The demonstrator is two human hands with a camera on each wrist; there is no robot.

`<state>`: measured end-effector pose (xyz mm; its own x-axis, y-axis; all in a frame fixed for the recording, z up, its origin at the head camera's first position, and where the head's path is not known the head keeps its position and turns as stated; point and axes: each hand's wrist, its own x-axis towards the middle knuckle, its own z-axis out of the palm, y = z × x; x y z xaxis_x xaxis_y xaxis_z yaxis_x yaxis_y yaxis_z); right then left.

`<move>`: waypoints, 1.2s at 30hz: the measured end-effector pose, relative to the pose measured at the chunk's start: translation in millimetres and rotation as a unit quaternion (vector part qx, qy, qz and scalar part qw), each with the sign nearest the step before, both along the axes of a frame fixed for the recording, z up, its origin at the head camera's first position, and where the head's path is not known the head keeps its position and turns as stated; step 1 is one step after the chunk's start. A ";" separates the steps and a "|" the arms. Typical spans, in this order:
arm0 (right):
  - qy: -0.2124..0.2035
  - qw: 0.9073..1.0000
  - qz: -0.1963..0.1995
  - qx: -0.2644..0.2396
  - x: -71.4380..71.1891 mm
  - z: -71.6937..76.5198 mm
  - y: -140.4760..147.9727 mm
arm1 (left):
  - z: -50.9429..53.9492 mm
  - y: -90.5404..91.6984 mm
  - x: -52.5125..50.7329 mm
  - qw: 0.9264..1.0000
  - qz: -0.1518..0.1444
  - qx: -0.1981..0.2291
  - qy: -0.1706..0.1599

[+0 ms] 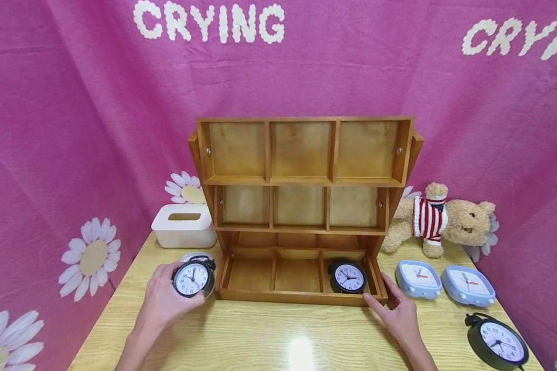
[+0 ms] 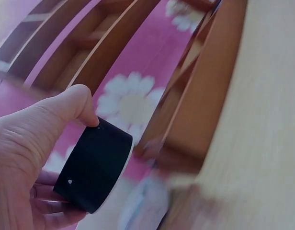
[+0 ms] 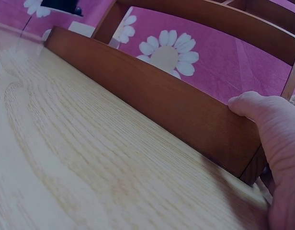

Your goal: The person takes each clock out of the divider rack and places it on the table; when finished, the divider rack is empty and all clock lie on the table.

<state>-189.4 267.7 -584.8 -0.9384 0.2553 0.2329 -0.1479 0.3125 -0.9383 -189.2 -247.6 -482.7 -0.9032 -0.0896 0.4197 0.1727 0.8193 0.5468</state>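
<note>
My left hand (image 1: pixel 160 293) grips a round black alarm clock (image 1: pixel 192 279), held up left of a three-tier wooden shelf (image 1: pixel 301 297). In the left wrist view, the thumb and fingers pinch the black casing (image 2: pixel 97 165). A second black alarm clock (image 1: pixel 348 277) leans in the bottom right compartment. My right hand (image 1: pixel 401 314) holds the shelf's front right corner, its thumb on the front board (image 3: pixel 186 112) and its fingers round the side. Behind the left-hand clock, another round, pale-faced object (image 1: pixel 197 256) is mostly hidden.
Two light-blue clocks (image 1: pixel 419 279) (image 1: pixel 469 286) and a black alarm clock (image 1: pixel 498 341) are on the table (image 1: pixel 241 335) at the right. A teddy bear (image 1: pixel 466 221) lies behind them. A white tissue box (image 1: pixel 184 232) stands left of the shelf, before a pink curtain (image 1: pixel 306 77).
</note>
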 end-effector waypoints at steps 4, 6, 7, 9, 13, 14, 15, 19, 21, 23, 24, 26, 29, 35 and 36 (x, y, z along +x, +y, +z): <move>0.003 1.000 0.003 -0.003 -0.5 0.0 0.0 | 6.1 -35.5 -8.7 1.000 0.023 -0.010 0.002; 0.003 1.000 0.005 -0.003 -0.5 -0.1 0.0 | 7.1 -50.3 -12.1 0.999 0.033 -0.017 0.009; 0.004 1.000 0.006 -0.004 -0.4 -0.2 -0.1 | 7.1 -56.5 -13.6 0.999 0.035 -0.021 0.011; 0.004 1.000 0.006 -0.003 -0.3 -0.4 -0.2 | 6.0 -66.8 -16.7 0.999 0.043 -0.026 0.013; 0.007 1.000 0.005 -0.003 -0.8 -0.3 -0.4 | 0.8 -81.9 -22.1 0.999 0.045 -0.025 0.003; 0.006 1.000 0.004 -0.004 -0.9 -0.1 -0.4 | -1.1 -84.9 -23.5 0.999 0.045 -0.024 0.000; 0.006 1.000 0.003 -0.004 -0.9 0.1 -0.4 | -3.5 -87.8 -25.1 0.999 0.044 -0.018 0.001; 0.004 1.000 -0.003 -0.001 -0.6 1.1 -0.9 | -16.0 -99.5 -33.0 0.999 0.044 -0.006 0.007; 0.002 1.000 -0.007 0.003 -0.2 1.2 -1.2 | -22.7 -106.1 -37.2 0.999 0.043 -0.003 0.011; 0.001 1.000 -0.009 0.005 0.4 1.3 -1.0 | -29.1 -112.1 -42.1 0.999 0.043 -0.008 0.012; 0.000 1.000 -0.010 0.005 0.8 1.2 -0.9 | -31.9 -114.9 -44.2 0.999 0.043 -0.012 0.012; 0.000 1.000 -0.010 0.003 1.3 1.1 -0.8 | -36.4 -119.9 -48.2 0.999 0.041 -0.017 0.010; 0.001 1.000 -0.011 -0.001 1.7 1.2 -0.8 | -41.7 -125.6 -52.9 0.999 0.039 -0.026 -0.002; 0.002 1.000 -0.004 0.000 0.5 1.5 -0.5 | -51.8 -132.7 -58.0 0.999 0.023 -0.040 -0.021; 0.002 1.000 -0.003 -0.001 0.2 1.4 -0.3 | -53.7 -133.4 -58.7 0.999 0.021 -0.041 -0.020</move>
